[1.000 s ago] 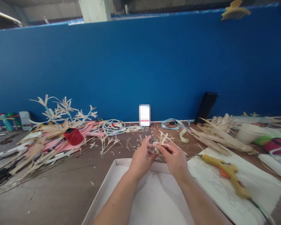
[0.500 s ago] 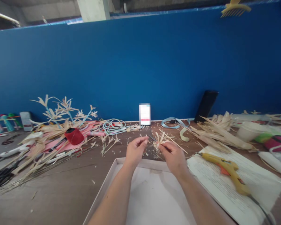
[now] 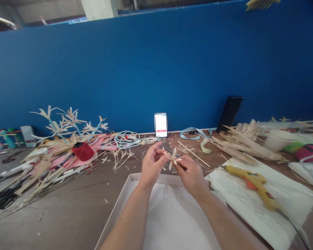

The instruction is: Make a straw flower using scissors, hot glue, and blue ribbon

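Over the far edge of the white box lid (image 3: pixel 129 194), my two hands meet at a small pale flower (image 3: pixel 174 160) with narrow petals, which look like dried corn husk. My right hand (image 3: pixel 191 173) grips it from the right with thumb and fingertips. My left hand (image 3: pixel 152 165) is closed in a pinch at the flower's left side, its other fingers curled loosely above. Just behind the petals shows a thin dark tool (image 3: pixel 169 150); whether it is held or lies on the table, I cannot tell.
Right: a yellow glue gun (image 3: pixel 253 180) on printed paper (image 3: pixel 268 218), husks (image 3: pixel 240 139) and a paper cup (image 3: pixel 279 140). Left: finished husk flowers (image 3: pixel 73 121), a red thread spool (image 3: pixel 82 151) and wires. A lit phone (image 3: pixel 161 124) leans against the blue partition (image 3: pixel 156 69).
My left hand has moved right to the flower, so both hands are now together. The flower has turned, its petals now spread toward me. The view has tilted slightly.
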Demonstrator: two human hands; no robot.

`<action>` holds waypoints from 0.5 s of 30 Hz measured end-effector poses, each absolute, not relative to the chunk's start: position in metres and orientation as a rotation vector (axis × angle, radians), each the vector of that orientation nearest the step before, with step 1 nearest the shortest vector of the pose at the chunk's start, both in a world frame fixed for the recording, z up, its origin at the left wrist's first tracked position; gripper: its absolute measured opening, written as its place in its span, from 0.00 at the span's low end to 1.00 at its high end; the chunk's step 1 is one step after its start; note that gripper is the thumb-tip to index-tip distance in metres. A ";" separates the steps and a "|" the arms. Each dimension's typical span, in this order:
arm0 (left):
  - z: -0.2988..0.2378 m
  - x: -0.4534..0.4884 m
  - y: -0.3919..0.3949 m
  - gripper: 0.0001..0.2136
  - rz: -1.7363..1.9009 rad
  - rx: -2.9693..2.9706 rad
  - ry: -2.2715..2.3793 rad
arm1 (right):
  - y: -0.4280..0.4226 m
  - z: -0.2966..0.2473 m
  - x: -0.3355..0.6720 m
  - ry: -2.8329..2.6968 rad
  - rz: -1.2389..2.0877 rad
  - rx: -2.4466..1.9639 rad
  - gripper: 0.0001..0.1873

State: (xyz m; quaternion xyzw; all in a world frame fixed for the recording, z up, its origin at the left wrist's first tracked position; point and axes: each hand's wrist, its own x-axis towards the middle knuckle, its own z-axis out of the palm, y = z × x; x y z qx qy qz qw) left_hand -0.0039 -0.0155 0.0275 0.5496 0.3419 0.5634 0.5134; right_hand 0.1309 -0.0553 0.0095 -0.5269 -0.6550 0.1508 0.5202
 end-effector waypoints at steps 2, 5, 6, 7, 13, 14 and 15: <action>0.027 -0.004 -0.016 0.23 1.363 1.320 0.826 | -0.055 0.009 0.131 -1.584 0.357 -1.273 0.12; 0.026 -0.005 -0.015 0.21 1.379 1.304 0.855 | -0.055 0.007 0.131 -1.601 0.346 -1.287 0.11; 0.027 -0.005 -0.015 0.21 1.383 1.298 0.867 | -0.055 0.007 0.130 -1.599 0.339 -1.282 0.11; 0.027 -0.005 -0.015 0.21 1.386 1.292 0.876 | -0.055 0.007 0.130 -1.594 0.330 -1.274 0.10; 0.027 -0.007 -0.011 0.22 1.391 1.220 0.878 | -0.055 0.007 0.129 -1.568 0.302 -1.258 0.08; 0.027 -0.006 -0.010 0.22 1.390 1.206 0.877 | -0.055 0.007 0.129 -1.565 0.298 -1.250 0.08; 0.026 -0.006 -0.010 0.22 1.390 1.195 0.874 | -0.055 0.007 0.129 -1.560 0.292 -1.241 0.08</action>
